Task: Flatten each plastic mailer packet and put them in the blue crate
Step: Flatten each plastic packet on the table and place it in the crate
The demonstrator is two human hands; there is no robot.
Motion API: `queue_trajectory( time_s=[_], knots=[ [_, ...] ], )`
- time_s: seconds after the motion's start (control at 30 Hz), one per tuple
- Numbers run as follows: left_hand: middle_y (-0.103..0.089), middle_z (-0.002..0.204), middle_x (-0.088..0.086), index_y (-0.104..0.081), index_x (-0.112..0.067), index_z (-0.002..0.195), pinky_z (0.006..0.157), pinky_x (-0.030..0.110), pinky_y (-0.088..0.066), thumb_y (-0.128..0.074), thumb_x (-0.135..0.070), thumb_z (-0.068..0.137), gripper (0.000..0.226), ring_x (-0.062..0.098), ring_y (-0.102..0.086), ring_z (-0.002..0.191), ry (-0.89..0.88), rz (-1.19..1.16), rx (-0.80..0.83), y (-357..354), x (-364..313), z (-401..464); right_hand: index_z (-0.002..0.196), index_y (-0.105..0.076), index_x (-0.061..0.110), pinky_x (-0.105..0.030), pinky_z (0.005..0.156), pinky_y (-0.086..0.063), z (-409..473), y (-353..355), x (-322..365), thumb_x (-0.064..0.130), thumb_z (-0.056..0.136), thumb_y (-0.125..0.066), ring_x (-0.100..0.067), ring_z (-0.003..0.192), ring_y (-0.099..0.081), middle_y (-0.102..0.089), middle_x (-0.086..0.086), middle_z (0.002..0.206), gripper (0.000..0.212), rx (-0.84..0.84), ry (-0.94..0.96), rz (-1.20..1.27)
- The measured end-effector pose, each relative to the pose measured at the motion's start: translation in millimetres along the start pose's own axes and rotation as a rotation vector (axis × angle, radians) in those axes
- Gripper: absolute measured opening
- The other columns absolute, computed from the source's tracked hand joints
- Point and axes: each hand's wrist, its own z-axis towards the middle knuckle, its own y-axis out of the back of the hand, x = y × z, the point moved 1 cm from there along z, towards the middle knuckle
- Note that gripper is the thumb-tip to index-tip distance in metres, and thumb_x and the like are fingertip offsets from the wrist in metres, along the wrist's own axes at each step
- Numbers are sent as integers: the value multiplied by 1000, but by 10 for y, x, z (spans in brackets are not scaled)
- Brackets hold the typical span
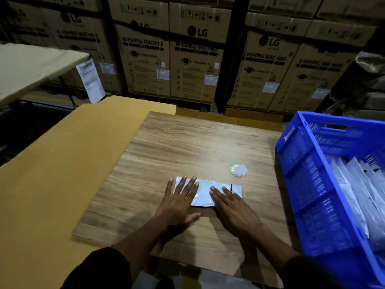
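1. A white plastic packet [205,193] lies flat on the wooden tabletop [187,142], near the front edge.
2. The left hand [179,202] lies flat on the left end of the packet, fingers straight and spread.
3. The right hand [233,205] lies flat on the right end, fingers straight too. Neither hand grips anything.
4. A small round sticker with crumpled clear plastic [238,169] sits just beyond the packet, to the right.
5. A blue crate [308,184] stands at the right side of the tabletop. White packets [358,184] are stacked inside it.
6. A big sheet of yellow-brown cardboard [52,174] lies under and to the left of the wooden board.
7. Another pale table [31,65] stands far left, with a paper sheet [90,80] hanging from it.
8. The room is dim. Tall brown boxes [195,59] marked "washing machine" fill the back.
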Motion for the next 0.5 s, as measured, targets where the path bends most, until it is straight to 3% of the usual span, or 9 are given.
queue_trajectory(
  time_s=[0.07, 0.13, 0.2, 0.3, 0.33, 0.4, 0.47, 0.5],
  knots=[
    [-28, 164, 8, -33, -12, 156, 117, 66, -16, -59, -38, 91, 75, 32, -20, 153, -42, 71, -17, 17, -11, 3, 154, -28, 21, -51, 98, -49, -23, 38, 32, 34, 95, -43, -38, 139, -42, -22, 6, 162, 62, -62, 57, -43],
    [-34, 162, 6, -36, -15, 154, 116, 68, -16, -67, -19, 83, 78, 32, -26, 151, 8, 99, -7, 29, 18, 38, 155, -28, 24, -60, 109, -34, -58, 44, 76, 30, 93, -46, -39, 145, -32, -25, 7, 163, 65, -119, 197, -145],
    [-38, 159, 4, -35, -20, 154, 113, 69, -18, -72, -15, 75, 87, 32, -28, 149, 43, 118, 5, 58, 47, 77, 152, -37, 28, -68, 113, -21, -102, 17, 116, 28, 97, -51, -36, 149, -24, -33, 13, 159, 57, -174, 344, -222],
    [-42, 157, 2, -34, -24, 153, 109, 70, -18, -75, -13, 73, 91, 31, -28, 148, 24, 150, 12, 105, 83, 99, 133, -61, 29, -71, 107, -29, -96, -22, 68, 26, 101, -53, -36, 145, -32, -52, 15, 146, 33, -213, 423, -252],
    [-42, 157, 2, -35, -25, 152, 109, 70, -19, -76, -13, 73, 91, 31, -27, 149, 34, 157, 2, 122, 95, 100, 121, -66, 28, -68, 101, -39, -67, 8, 38, 24, 100, -52, -36, 141, -40, -58, 13, 139, 26, -213, 415, -253],
    [-36, 161, 6, -35, -25, 153, 110, 71, -19, -76, -17, 77, 87, 32, -21, 152, 89, 154, -25, 170, 99, 110, 100, -69, 27, -51, 76, -57, 18, 170, 15, 24, 96, -51, -34, 126, -57, -67, 6, 123, 18, -232, 371, -188],
    [-17, 167, 12, -28, -22, 158, 114, 70, -16, -65, -31, 90, 77, 33, -10, 155, 161, 144, -84, 300, 54, 111, 93, -73, 29, -33, 51, -56, 106, 422, 45, 30, 89, -50, -27, 106, -68, -70, 2, 117, 23, -258, 332, -108],
    [-8, 168, 14, -23, -19, 160, 115, 69, -15, -56, -37, 95, 74, 33, -5, 155, 186, 142, -133, 378, 34, 109, 92, -74, 30, -28, 49, -53, 139, 542, 70, 33, 87, -50, -24, 101, -69, -70, 5, 118, 25, -261, 313, -58]
  ],
)
